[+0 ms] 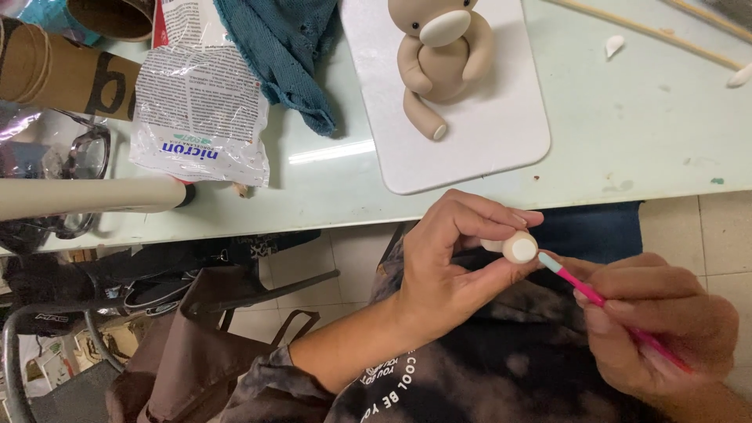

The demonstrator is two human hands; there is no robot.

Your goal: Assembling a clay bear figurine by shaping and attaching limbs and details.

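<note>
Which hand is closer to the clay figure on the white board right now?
Left. The left hand, pinching a small clay piece, sits just below the white board bearing the clay figure; the right hand is lower, further right.

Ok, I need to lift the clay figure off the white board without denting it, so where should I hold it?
Probably the clay figure is best gripped around its thick round body, fingers coming in from both sides. The thin leg stretched out toward the table edge and the slim arms look easily bent; the white board is bare around it.
</note>
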